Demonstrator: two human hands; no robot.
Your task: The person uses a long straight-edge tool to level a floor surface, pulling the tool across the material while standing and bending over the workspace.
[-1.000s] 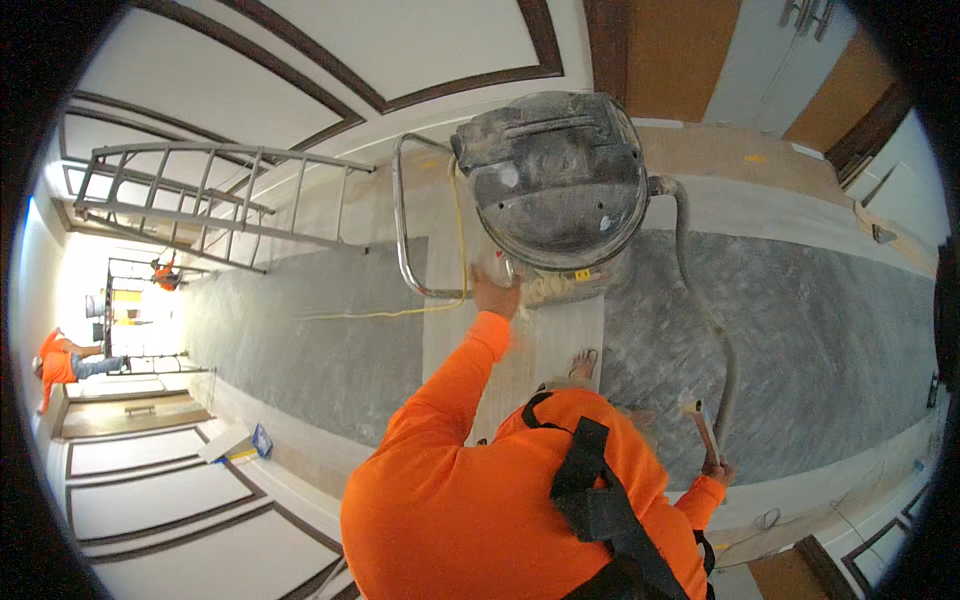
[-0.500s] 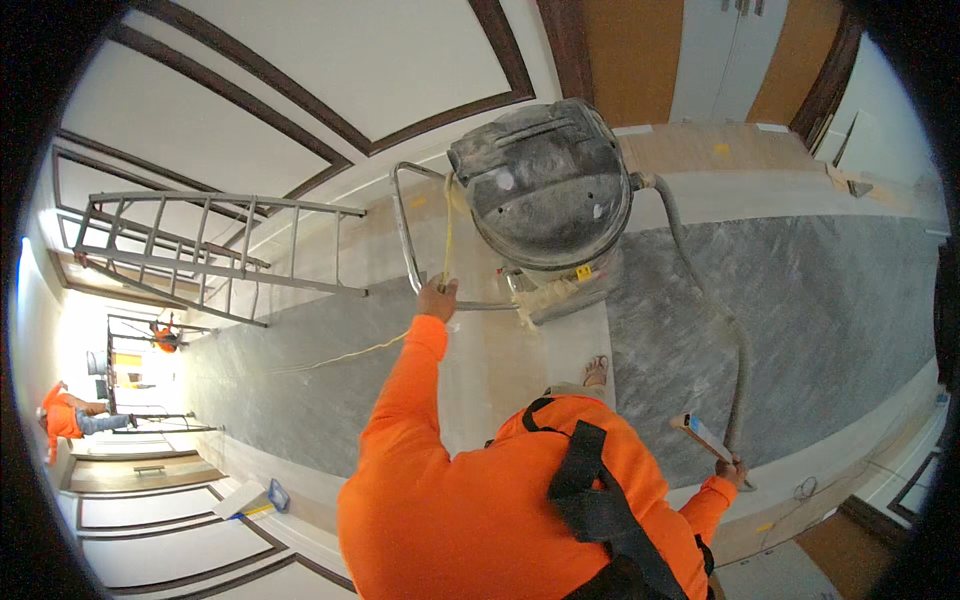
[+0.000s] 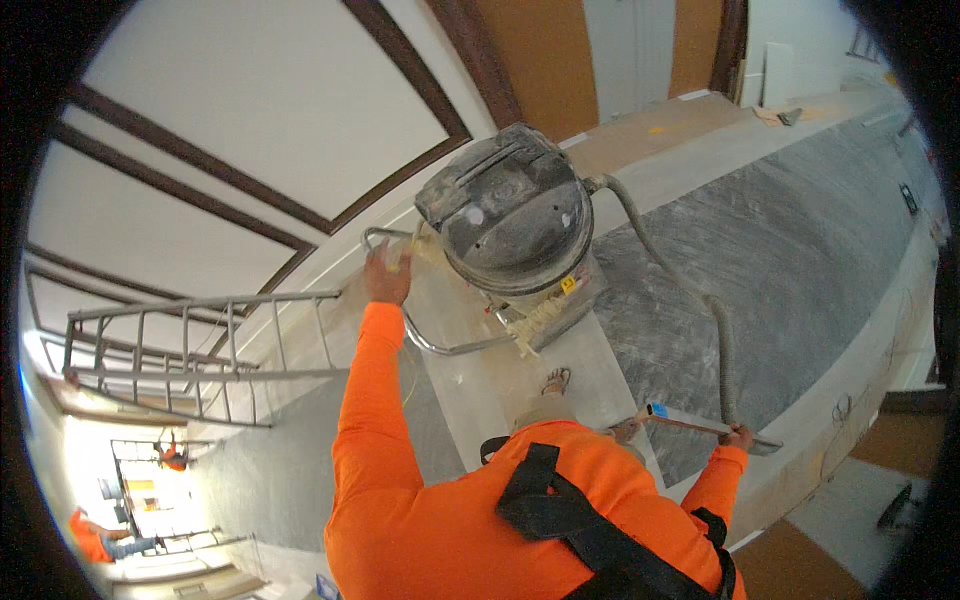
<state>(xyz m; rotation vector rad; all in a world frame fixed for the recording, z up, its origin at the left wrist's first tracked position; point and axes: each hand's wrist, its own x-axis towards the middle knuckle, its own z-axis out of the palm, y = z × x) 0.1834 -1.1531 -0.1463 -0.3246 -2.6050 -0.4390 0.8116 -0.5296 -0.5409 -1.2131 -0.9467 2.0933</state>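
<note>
My left hand (image 3: 388, 275) reaches beside the metal handle (image 3: 455, 348) and yellow cord (image 3: 430, 240) of a dusty black vacuum (image 3: 520, 230); its fingers are blurred, so its grip is unclear. My right hand (image 3: 738, 440), at lower right, is closed around a long, flat bar (image 3: 685, 420) with a blue end, together with the grey hose (image 3: 722, 350) that curves from the vacuum. My sandalled foot (image 3: 555, 380) stands on pale floor covering below the vacuum.
An aluminium ladder (image 3: 180, 370) lies sideways along the panelled wall (image 3: 260, 100) at left. Two people in orange (image 3: 90, 535) (image 3: 172, 455) are by scaffolding in the bright far end. Grey flooring (image 3: 760, 250) stretches right, past loose boards (image 3: 775, 75) near doors.
My left hand has moved from the vacuum's front up and left along the handle. The bar in my right hand has tilted flatter. The view has turned, with the ladder appearing lower.
</note>
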